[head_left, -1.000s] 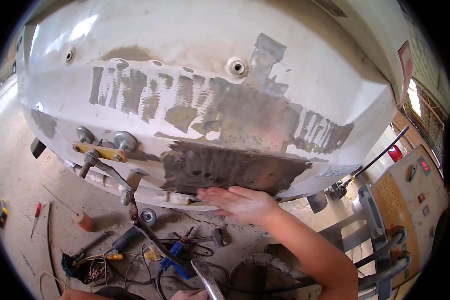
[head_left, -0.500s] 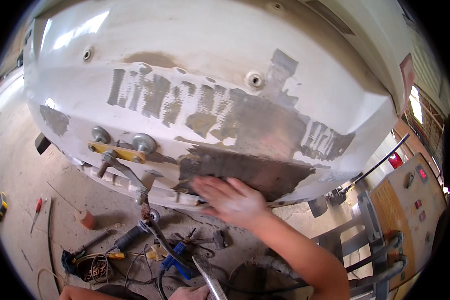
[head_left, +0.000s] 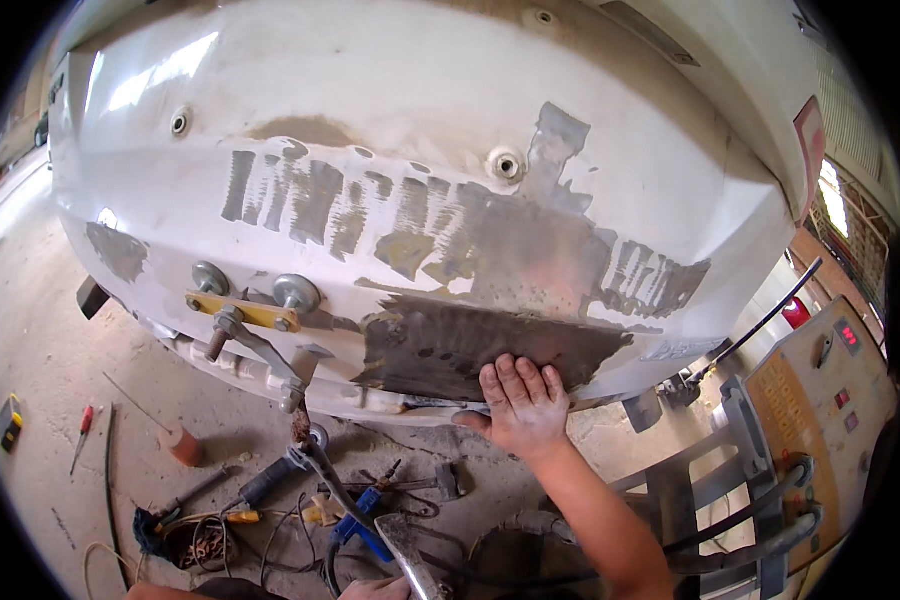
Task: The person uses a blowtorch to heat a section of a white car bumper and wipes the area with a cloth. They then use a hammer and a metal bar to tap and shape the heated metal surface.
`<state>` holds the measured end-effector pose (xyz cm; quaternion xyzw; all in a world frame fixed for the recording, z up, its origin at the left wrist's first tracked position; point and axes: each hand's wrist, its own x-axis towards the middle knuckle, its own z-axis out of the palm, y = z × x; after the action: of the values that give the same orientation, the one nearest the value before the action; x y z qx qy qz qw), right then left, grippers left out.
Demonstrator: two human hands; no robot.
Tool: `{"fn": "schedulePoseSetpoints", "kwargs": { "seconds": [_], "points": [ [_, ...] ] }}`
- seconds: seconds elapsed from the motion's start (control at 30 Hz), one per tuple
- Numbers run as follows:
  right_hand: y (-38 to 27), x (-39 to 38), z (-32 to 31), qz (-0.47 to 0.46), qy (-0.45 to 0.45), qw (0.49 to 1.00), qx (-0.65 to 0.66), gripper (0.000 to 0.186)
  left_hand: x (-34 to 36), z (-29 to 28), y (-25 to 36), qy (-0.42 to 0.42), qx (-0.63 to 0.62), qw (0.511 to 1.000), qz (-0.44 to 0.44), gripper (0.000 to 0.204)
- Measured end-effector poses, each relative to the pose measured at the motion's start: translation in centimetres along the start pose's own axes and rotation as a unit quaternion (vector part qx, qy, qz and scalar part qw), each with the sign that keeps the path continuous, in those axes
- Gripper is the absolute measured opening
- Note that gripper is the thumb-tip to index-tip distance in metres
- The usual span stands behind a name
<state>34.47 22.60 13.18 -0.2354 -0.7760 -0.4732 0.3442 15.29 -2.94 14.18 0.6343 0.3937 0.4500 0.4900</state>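
Observation:
The white vehicle body panel in front of me has sanded grey strips and a dark bare-metal patch along its lower edge. My right hand rests on the patch's lower right part, fingers stretched upward and thumb out to the left, holding nothing. At the bottom edge, my left hand is closed beside a shiny metal bar and appears to grip it; most of this hand is cut off. Left of the patch, a brass-coloured plate with two round metal pads sits against the panel, linked to a metal arm running down.
On the floor lie a blue tool, a black-handled tool, a red screwdriver, a yellow-black tape measure, cables and a bowl of small copper-coloured pieces. A control box with red display stands right.
My right hand has moved right across the dark patch, from its lower left part, and its fingers now point upward. My left hand stays low beside the bar.

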Motion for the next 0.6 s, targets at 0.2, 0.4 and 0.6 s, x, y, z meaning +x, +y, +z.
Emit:
{"fn": "schedulePoseSetpoints", "kwargs": {
  "seconds": [0.2,0.4,0.6],
  "points": [
    [-3.3,10.2,-1.5,0.104,0.019,0.993,0.044,0.072,0.3,-0.1,-0.1,-0.012,-0.008,1.000,-0.009,0.019],
    [-5.1,7.2,0.0,0.105,0.035,0.993,0.033,0.071,0.9,0.5,-0.3,-0.005,-0.008,1.000,-0.012,0.016],
    [-5.2,-2.0,0.4,0.010,-0.050,0.998,0.021,0.079,0.8,1.0,-0.2,0.002,0.015,0.999,0.030,0.015]
  ]
}}
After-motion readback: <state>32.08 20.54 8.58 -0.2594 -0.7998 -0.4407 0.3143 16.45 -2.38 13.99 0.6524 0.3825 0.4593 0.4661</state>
